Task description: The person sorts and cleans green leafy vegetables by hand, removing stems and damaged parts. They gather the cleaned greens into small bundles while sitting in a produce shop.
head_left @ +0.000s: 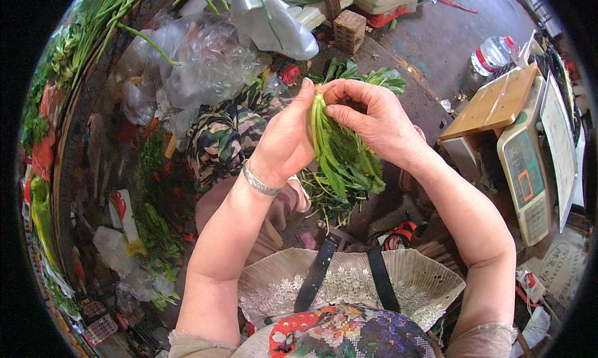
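My left hand (pixel 292 136), with a silver bracelet at its wrist, holds a bunch of leafy greens (pixel 334 157) by the stems, root end up and leaves hanging down. My right hand (pixel 369 117) is at the upper stems, its thumb and forefinger pinched on the side of the bunch. Below the leaves, a heap of loose stems and leaf scraps (pixel 327 208) lies on the ground between my legs. More leafy greens (pixel 385 79) lie on the ground just beyond my hands.
Crumpled clear plastic bags (pixel 205 64) and camouflage fabric (pixel 224 138) lie at the left. Vegetables fill a raised shelf at the far left. A brick (pixel 349 30) stands ahead. On the right are a wooden box (pixel 495 101), a digital scale (pixel 523 171) and a plastic water bottle (pixel 494 57).
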### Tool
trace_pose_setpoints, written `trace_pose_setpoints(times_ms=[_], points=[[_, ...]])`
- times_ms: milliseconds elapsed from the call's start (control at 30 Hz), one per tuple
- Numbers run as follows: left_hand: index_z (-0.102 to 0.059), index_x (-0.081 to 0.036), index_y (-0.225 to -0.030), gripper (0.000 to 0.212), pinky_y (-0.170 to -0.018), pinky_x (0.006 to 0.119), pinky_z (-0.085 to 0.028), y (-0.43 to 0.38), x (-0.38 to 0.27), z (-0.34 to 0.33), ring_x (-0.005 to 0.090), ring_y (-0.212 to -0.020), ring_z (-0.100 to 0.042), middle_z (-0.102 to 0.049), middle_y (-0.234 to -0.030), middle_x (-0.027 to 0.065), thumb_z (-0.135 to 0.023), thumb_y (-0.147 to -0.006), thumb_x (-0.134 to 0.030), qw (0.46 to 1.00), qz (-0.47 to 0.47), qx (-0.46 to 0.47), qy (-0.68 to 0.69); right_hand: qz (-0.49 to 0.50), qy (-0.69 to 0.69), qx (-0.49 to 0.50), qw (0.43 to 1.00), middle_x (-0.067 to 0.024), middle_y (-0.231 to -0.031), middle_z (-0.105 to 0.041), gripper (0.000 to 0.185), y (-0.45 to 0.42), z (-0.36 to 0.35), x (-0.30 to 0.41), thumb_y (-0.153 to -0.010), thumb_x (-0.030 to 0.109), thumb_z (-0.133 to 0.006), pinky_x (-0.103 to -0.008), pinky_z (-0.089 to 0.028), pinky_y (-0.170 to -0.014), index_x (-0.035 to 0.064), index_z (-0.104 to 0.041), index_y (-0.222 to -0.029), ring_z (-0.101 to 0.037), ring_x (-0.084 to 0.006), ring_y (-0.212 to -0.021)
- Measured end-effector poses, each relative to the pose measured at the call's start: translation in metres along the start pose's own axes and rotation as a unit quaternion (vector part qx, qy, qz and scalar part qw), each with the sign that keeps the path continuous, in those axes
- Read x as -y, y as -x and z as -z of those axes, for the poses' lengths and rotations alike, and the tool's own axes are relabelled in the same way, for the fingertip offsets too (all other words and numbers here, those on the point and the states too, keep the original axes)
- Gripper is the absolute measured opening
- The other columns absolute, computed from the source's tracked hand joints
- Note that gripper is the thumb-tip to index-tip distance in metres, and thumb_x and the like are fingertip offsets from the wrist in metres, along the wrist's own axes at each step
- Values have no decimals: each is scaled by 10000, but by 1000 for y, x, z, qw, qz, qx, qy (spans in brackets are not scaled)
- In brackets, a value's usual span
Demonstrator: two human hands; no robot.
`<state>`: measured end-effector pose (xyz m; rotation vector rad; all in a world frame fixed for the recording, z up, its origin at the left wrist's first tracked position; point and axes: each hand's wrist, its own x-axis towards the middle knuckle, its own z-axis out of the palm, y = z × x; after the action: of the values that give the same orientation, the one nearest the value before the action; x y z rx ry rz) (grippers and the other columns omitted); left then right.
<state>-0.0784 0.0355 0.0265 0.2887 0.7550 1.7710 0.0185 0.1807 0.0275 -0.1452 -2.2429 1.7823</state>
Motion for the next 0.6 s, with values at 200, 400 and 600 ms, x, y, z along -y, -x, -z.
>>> trace_pose_setpoints(times_ms=[200, 400, 600], points=[[-585, 8, -1215, 440, -902, 313, -516, -1, 3, -3, 174, -998, -646, -648, -1151, 96, -395, -1063, -359, 989, 7, -89, -120, 35, 151, -11, 988, -165, -844, -687, 233, 5, 5, 10, -828, 158, -624, -394, -527, -724, 5, -669, -997, -670, -309, -760], [-602, 5, -1161, 390, -623, 291, -555, 6, -17, -1, 205, -698, -675, -698, -915, 137, -444, -1044, -332, 952, 113, -12, -283, -19, 148, 129, 980, -188, -715, -628, 215, 2, 22, 21, -797, 165, -603, -397, -489, -637, -16, -656, -900, -614, -310, -651], [-635, 4, -1112, 383, -577, 261, -508, 9, -37, 6, 169, -609, -628, -706, -842, 152, -466, -1037, -331, 921, 157, 57, -351, -73, -5, 222, 972, 26, -771, -608, 151, 0, 36, 12, -874, 91, -543, -254, -448, -662, -17, -635, -925, -517, -59, -731]])
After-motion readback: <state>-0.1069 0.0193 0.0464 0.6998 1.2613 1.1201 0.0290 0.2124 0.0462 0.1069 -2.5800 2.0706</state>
